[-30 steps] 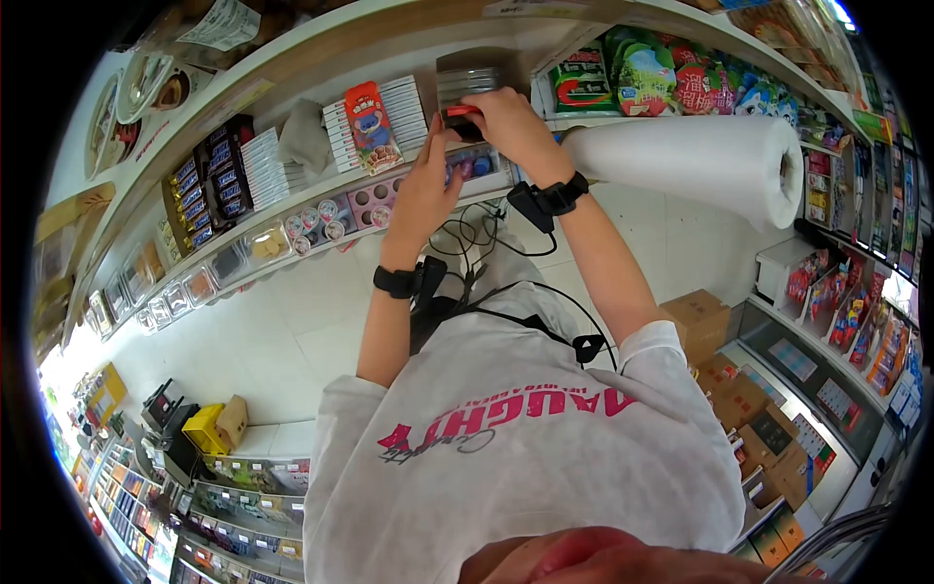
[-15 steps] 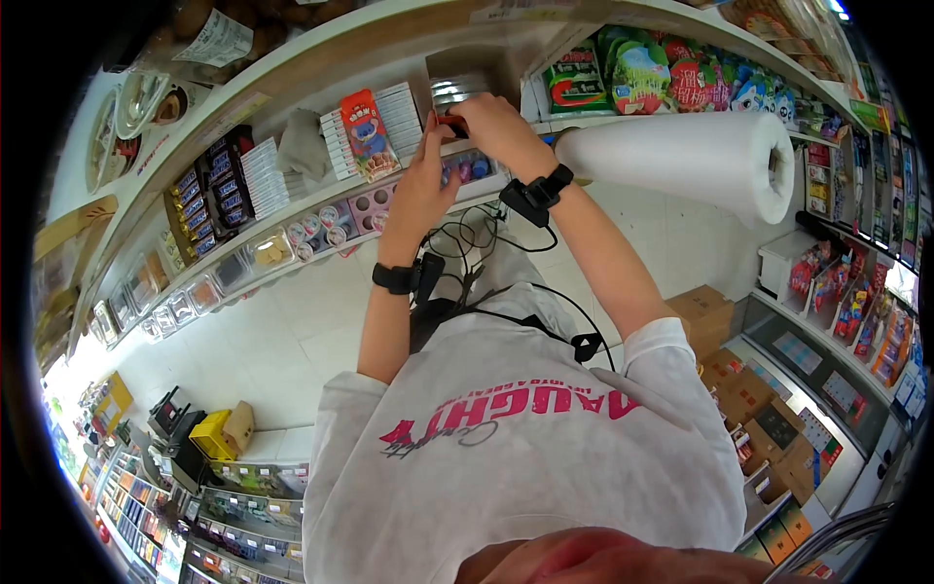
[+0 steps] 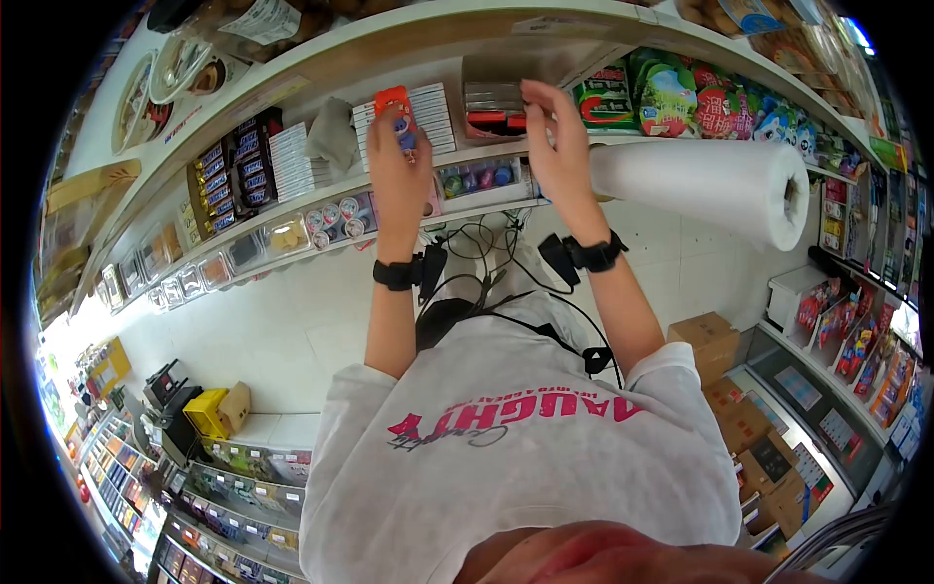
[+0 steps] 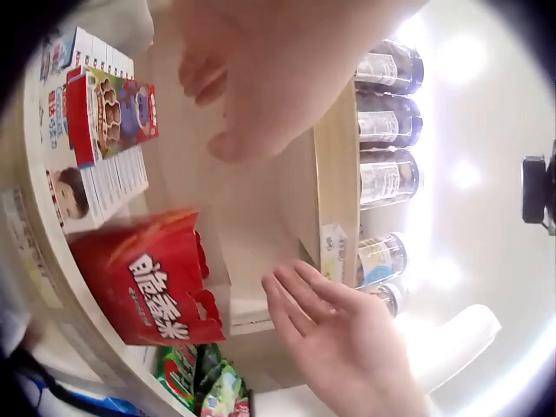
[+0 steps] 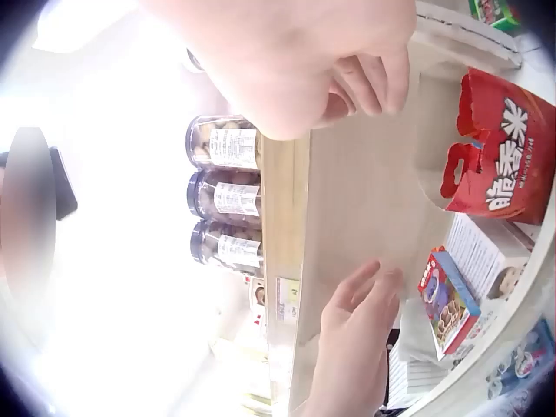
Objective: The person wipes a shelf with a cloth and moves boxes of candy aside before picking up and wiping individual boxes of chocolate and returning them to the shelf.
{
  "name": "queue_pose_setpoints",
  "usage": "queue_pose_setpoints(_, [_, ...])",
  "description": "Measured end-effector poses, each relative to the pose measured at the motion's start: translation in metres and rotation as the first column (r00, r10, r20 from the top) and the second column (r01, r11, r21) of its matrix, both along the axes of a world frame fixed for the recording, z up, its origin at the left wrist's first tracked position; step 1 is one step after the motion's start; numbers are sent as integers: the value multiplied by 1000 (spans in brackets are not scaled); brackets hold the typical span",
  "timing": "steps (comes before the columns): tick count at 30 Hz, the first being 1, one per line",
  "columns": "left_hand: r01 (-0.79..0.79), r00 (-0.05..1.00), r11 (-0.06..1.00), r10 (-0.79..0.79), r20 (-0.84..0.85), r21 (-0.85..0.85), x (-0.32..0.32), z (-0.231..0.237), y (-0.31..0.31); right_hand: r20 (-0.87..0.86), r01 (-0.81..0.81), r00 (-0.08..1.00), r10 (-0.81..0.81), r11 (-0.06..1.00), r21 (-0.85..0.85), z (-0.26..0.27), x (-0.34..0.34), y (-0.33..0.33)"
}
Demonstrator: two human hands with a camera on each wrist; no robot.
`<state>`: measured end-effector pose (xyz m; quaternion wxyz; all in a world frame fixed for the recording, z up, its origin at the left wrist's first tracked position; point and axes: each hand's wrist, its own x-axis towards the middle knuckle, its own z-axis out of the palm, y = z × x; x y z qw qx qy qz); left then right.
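In the head view my left hand [image 3: 399,185] is held up in front of a small orange-red snack box [image 3: 393,101], partly covering it. The left wrist view shows a gap between this hand [image 4: 269,78] and the box [image 4: 122,113]. My right hand [image 3: 562,161], fingers spread and slightly bent, is at the right of a red-fronted carton [image 3: 494,125] on the shelf. In the right wrist view that carton [image 5: 508,156] has a torn, cut-out top edge. Neither hand holds anything. Flat clear packs [image 3: 491,95] are behind the red front.
White boxes [image 3: 431,112], a grey cloth [image 3: 334,134] and chocolate bars [image 3: 216,190] line the shelf at left. Green and red snack bags [image 3: 666,102] are at right, above a white plastic roll [image 3: 700,185]. Jars [image 4: 389,178] stand on the upper shelf. Cables [image 3: 482,253] hang below.
My hands were together at the carton and have moved apart, the left one leftward and the right one rightward. The red front of the carton has come into sight.
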<state>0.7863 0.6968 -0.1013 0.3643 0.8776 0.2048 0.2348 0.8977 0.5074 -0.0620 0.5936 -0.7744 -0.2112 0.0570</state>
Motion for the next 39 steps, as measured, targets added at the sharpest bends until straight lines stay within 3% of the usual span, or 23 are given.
queue_pose_setpoints(1, [-95,995,996,94,39,3,1,0,4,-59,8,998,-5,999,41,-2,-5,-6])
queue_pose_setpoints(2, [-165,986,962,154,64,218,3,-10,8,-87,8,996,-3,999,49,-1,-11,-11])
queue_pose_setpoints(5, [-142,980,990,137,-141,-23,-2,-34,14,-124,5,992,-7,1000,-14,-3,-26,-18])
queue_pose_setpoints(8, [-75,996,994,78,-34,76,-5,-48,15,-130,20,991,-22,1000,-16,-15,-37,-21])
queue_pose_setpoints(11, [-121,992,991,122,20,-53,-9,-62,19,-86,26,996,-27,999,-23,-19,-43,-21])
queue_pose_setpoints(17, [-198,980,949,187,-66,-247,-13,-32,20,-46,-19,999,18,999,-27,-13,-44,-21])
queue_pose_setpoints(20, [-225,974,968,225,-15,-106,-18,-22,22,-179,-101,979,98,995,-7,-15,-47,-18])
queue_pose_setpoints(23, [-166,986,954,157,-55,-251,-20,-1,16,-346,-249,907,242,968,23,-20,-50,-13])
queue_pose_setpoints(26, [-21,1000,891,9,-29,-453,-28,15,-1,-441,-244,856,271,963,118,-38,-60,-4])
queue_pose_setpoints(30, [227,972,946,-236,-13,-230,-44,19,-10,-440,-194,862,252,966,173,-20,-63,7])
queue_pose_setpoints(39, [337,937,897,-351,3,-287,-50,16,-18,-401,-104,903,154,984,143,-23,-63,-4])
